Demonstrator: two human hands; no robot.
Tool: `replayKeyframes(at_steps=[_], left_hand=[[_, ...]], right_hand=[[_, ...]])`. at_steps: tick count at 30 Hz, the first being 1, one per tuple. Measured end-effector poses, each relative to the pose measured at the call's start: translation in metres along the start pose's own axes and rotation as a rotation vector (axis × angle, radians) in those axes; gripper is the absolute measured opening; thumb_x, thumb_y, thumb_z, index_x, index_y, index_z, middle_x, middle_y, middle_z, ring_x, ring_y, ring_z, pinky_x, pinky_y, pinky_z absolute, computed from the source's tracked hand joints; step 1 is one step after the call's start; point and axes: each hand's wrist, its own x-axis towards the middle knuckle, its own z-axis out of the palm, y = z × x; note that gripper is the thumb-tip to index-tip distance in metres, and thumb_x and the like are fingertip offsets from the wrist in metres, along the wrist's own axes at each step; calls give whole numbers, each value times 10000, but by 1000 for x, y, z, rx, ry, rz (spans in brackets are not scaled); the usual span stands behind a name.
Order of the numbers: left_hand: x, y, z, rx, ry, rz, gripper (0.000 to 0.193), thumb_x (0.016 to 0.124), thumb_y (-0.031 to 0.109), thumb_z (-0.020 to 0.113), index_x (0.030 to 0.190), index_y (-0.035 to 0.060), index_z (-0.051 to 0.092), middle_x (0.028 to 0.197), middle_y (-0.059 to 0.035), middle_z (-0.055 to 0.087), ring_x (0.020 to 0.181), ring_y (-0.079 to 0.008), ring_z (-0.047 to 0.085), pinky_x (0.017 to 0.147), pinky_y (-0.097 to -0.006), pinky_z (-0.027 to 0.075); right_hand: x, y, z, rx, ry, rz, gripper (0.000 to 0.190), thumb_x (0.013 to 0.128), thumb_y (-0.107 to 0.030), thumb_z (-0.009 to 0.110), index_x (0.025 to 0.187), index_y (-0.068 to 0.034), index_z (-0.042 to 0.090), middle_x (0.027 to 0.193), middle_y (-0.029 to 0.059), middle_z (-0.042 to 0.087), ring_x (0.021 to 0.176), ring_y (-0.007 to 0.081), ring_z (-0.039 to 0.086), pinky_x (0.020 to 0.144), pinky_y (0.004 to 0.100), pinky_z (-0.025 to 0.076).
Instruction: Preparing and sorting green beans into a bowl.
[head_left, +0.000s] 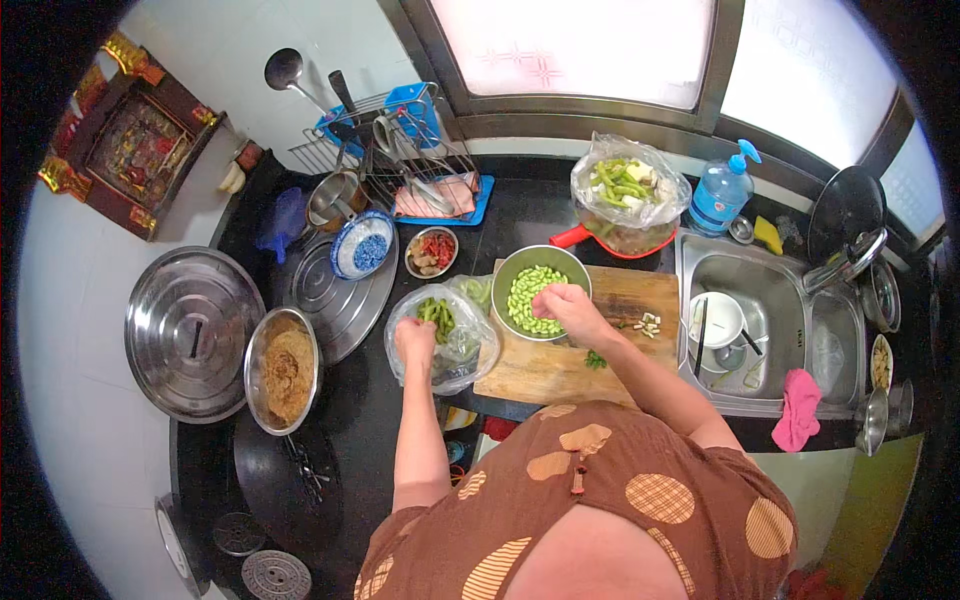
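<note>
My left hand (415, 341) reaches into a clear plastic bag (469, 360) at the green soybean pods (437, 318); whether its fingers grip a pod cannot be told. Over a metal bowl (501, 300) of shelled green beans (536, 281), my right hand (559, 304) has its fingers curled together, and what may be inside them is hidden. The bowl rests on the left part of a wooden cutting board (525, 375). Small chopped white pieces (647, 324) and a bit of green herb (595, 360) lie on the board's right part.
A double sink (784, 300) holding a white bowl (716, 319) is at the right, with a pink cloth (797, 409) on its edge. Behind the board stands a red-handled pan (571, 236) topped by a bagged vegetable bowl. Leftward are a metal bowl (315, 375) and large lids (161, 337).
</note>
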Motion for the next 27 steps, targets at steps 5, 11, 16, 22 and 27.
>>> replayKeyframes(at_steps=[5,11,16,22,27], left_hand=[[-41,49,-16,-975,-353,-8,157,707,16,618,858,9,575,652,-43,564,540,-92,499,460,-206,374],[-84,98,-15,-933,-424,418,123,746,6,620,858,13,569,658,26,516,519,-26,432,454,-159,329],[-92,117,-16,-970,-528,417,111,754,29,624,857,3,591,691,15,543,567,-36,449,500,-171,353],[-92,124,-15,-916,-593,391,115,752,39,631,855,-7,609,715,-4,572,594,-47,473,523,-178,371],[-84,120,-9,-760,-484,589,85,741,35,638,805,-13,610,709,-7,578,595,-56,493,532,-191,392]], right_hand=[[-3,-11,10,-56,-87,21,225,849,-139,420,807,23,570,712,72,585,638,142,568,587,264,467],[-4,-32,22,283,-257,191,193,867,-193,441,710,-83,461,571,-26,412,418,58,388,359,211,289],[-10,-40,5,414,-200,227,187,860,-178,442,684,-120,419,559,-70,337,412,27,270,360,199,208],[-13,-41,-5,338,-182,190,175,840,-143,416,667,-118,419,566,-71,332,442,30,276,380,202,221],[-12,-37,-4,179,-182,60,198,831,-144,417,643,-87,441,572,-50,395,458,42,335,398,207,272]])
